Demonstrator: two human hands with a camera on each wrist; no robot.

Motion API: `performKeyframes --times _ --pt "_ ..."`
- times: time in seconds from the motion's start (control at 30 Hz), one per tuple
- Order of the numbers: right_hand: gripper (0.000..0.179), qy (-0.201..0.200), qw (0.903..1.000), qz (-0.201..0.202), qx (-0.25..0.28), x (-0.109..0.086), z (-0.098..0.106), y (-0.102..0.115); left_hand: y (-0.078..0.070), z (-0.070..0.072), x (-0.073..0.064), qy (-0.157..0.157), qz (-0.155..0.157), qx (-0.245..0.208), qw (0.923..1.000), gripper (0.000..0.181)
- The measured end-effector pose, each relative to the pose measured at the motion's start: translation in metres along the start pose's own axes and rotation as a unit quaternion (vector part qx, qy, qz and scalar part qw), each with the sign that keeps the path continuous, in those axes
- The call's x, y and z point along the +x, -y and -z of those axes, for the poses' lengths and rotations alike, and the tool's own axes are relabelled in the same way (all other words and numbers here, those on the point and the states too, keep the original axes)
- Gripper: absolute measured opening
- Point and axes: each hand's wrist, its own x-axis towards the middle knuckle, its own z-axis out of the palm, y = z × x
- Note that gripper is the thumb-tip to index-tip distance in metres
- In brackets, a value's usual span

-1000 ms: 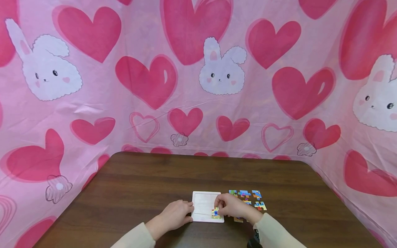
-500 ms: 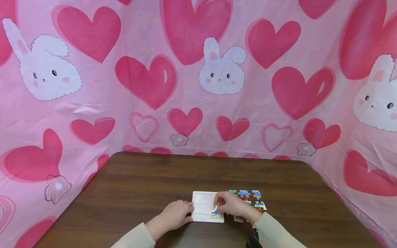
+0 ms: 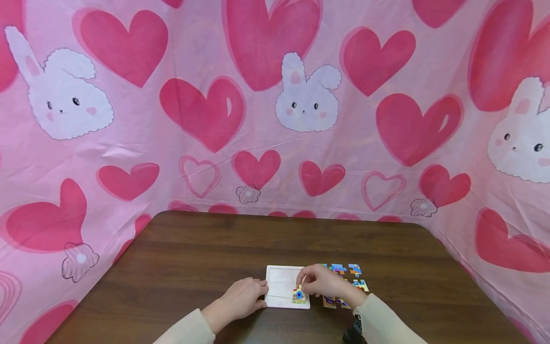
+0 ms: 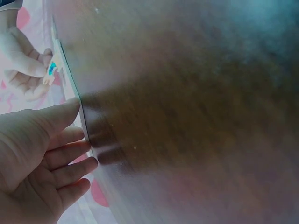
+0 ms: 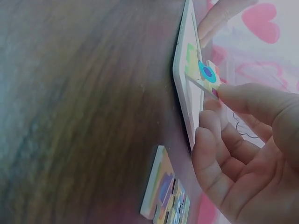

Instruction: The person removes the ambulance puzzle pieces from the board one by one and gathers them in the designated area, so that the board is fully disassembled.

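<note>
A jigsaw piece [image 3: 299,296] with a blue circle stands tilted in the near right corner of a white puzzle tray [image 3: 280,283]. My right hand [image 3: 324,281] pinches this piece by its upper edge; in the right wrist view the piece [image 5: 208,73] leans up from the tray floor, thumb on its face. My left hand [image 3: 242,297] touches the tray's left edge. Its fingers [image 4: 70,154] look fairly straight along that edge in the left wrist view. My right hand partly covers the tray's right side.
Right of the tray lie several loose jigsaw pieces [image 3: 338,268], some hidden under my right hand and forearm. The brown wooden table [image 3: 206,258] reaches back to a pink cloth [image 3: 262,143] with hearts and rabbits. A dark wrist device [image 3: 353,330] shows below my right sleeve.
The jigsaw piece has been tipped up from lying flatter in the tray corner, as my right hand lifted slightly. My left hand has stayed at the tray's edge.
</note>
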Motion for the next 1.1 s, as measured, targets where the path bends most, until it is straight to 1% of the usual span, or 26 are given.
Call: performKeyframes --times 0.1,0.17,0.2,0.33,0.4,0.43,0.57,0.63,0.9,1.1 --pt "0.008 0.006 1.0 0.001 -0.002 -0.001 0.002 0.001 0.001 0.0 0.0 -0.001 0.0 -0.002 1.0 0.015" --pt "0.008 0.008 0.9999 0.003 -0.005 -0.002 0.002 0.001 0.002 -0.002 0.0 -0.009 -0.007 -0.004 0.9999 0.015" --pt "0.009 0.009 0.9999 0.004 -0.008 -0.002 0.002 0.001 0.005 -0.006 0.0 -0.017 -0.019 0.0 0.9997 0.015" --pt "0.009 0.008 0.9998 0.007 -0.014 -0.002 0.003 0.0 0.006 -0.006 0.0 -0.03 -0.03 -0.002 0.9991 0.015" --pt "0.009 0.005 0.9999 0.007 -0.015 -0.002 0.003 0.0 0.004 -0.004 0.0 -0.025 -0.025 -0.001 0.9994 0.015" --pt "0.009 0.003 0.9999 0.007 -0.014 -0.002 0.004 0.001 0.002 -0.001 -0.001 -0.017 -0.014 -0.006 0.9997 0.015" --pt "0.009 -0.002 0.9999 0.009 -0.006 -0.003 0.007 0.001 -0.001 0.001 -0.001 0.003 0.004 -0.004 1.0 0.015" --pt "0.008 -0.003 0.9999 0.011 -0.001 -0.004 0.009 0.0 -0.001 0.001 -0.001 0.008 0.009 -0.003 0.9999 0.015" --pt "0.01 -0.011 0.9994 0.025 0.021 -0.011 0.021 -0.004 -0.002 -0.002 0.001 -0.002 0.005 -0.002 1.0 0.016" --pt "0.012 -0.017 0.9994 0.024 0.019 -0.019 0.033 -0.008 -0.002 0.0 0.0 0.004 0.011 -0.003 0.9999 0.016"
